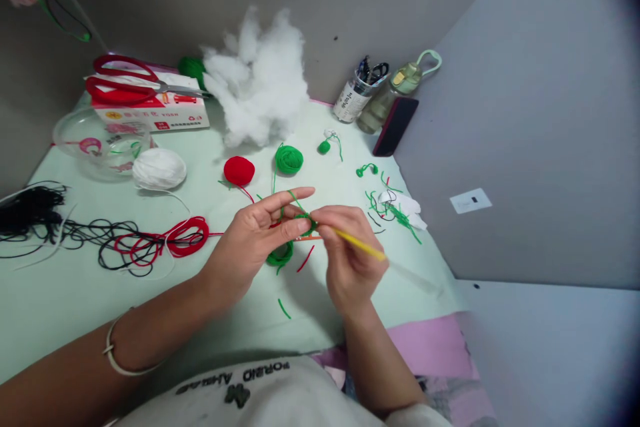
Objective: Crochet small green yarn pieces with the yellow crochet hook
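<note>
Between the thumb and fingers of my left hand (265,230) is a small green crochet piece (304,219), pinched at its edge. A strand of green yarn loops over the raised index finger. My right hand (354,250) closes round a crochet hook with a yellow handle (361,244); the hook's tip is at the green piece, hidden by the fingers. Below my left hand lies a coil of green yarn (281,255). Just behind the hands sit a green yarn ball (289,159) and a red yarn ball (239,171).
White stuffing (263,80) is heaped at the back. Red-handled scissors (125,83) rest on a box (175,113), beside a clear tub (95,160) and white yarn (159,169). Tangled black cords (95,233) lie left. A pen cup (352,99), bottle (377,107) and phone (396,127) stand back right.
</note>
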A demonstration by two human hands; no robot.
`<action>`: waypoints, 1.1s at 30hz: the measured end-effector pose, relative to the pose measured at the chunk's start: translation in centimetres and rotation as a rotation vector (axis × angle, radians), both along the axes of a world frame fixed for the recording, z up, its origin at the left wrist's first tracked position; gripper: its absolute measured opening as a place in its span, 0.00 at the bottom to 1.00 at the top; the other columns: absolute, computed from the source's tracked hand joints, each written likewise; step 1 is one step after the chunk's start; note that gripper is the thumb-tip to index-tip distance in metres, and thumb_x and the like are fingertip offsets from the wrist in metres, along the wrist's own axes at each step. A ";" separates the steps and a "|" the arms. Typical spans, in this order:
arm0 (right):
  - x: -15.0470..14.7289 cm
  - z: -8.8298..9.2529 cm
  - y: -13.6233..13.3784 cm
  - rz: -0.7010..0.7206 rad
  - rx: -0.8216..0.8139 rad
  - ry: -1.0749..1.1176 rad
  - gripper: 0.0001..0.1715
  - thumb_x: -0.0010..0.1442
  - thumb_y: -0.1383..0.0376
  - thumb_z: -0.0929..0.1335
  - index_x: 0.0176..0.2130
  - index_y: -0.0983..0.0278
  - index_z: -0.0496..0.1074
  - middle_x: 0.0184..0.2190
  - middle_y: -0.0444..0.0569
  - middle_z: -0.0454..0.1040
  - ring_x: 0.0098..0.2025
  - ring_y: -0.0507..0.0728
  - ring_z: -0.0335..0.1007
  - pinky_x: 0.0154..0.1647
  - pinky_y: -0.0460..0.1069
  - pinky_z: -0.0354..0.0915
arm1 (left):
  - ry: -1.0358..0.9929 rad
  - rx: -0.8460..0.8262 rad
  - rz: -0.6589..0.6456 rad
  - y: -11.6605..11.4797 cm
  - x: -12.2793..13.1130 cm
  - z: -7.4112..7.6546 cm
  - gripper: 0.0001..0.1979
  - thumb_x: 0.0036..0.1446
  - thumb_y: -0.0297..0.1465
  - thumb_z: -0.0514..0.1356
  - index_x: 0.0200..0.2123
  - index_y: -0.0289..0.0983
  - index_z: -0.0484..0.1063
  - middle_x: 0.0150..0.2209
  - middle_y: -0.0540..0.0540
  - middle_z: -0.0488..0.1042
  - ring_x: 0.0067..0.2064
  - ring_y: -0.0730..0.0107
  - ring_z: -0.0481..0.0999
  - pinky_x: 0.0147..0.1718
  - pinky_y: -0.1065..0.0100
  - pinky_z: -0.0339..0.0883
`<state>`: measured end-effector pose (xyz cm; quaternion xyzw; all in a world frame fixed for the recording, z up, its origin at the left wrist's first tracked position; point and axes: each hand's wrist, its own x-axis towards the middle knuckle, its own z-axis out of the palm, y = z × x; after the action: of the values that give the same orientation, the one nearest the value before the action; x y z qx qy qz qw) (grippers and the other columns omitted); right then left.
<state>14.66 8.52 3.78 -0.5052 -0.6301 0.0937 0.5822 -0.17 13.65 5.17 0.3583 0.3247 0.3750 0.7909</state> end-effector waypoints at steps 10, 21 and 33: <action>0.6 0.9 0.5 0.060 -0.090 0.388 0.10 0.70 0.65 0.68 0.42 0.56 0.82 0.35 0.46 0.81 0.31 0.53 0.75 0.29 0.50 0.73 | -0.081 -0.091 -0.030 0.8 -0.4 0.2 0.16 0.58 0.31 0.71 0.51 0.43 0.84 0.31 0.52 0.74 0.34 0.74 0.72 0.35 0.72 0.66; 0.4 0.7 0.3 0.140 -0.171 0.491 0.08 0.68 0.62 0.70 0.42 0.57 0.82 0.37 0.46 0.81 0.33 0.53 0.76 0.32 0.50 0.76 | -0.057 -0.062 -0.069 0.5 -0.1 0.5 0.23 0.58 0.31 0.71 0.58 0.42 0.79 0.36 0.50 0.79 0.36 0.71 0.76 0.38 0.70 0.66; 0.4 1.0 0.1 0.116 -0.140 0.501 0.10 0.71 0.63 0.68 0.42 0.58 0.81 0.37 0.46 0.80 0.33 0.53 0.78 0.33 0.51 0.78 | 0.010 0.018 0.003 0.3 -0.2 -0.1 0.15 0.57 0.32 0.73 0.49 0.44 0.84 0.34 0.52 0.74 0.34 0.74 0.72 0.34 0.72 0.64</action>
<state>15.02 8.63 4.74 -0.4684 -0.4862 0.2921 0.6774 -0.36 13.92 5.06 0.3667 0.3259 0.3775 0.7854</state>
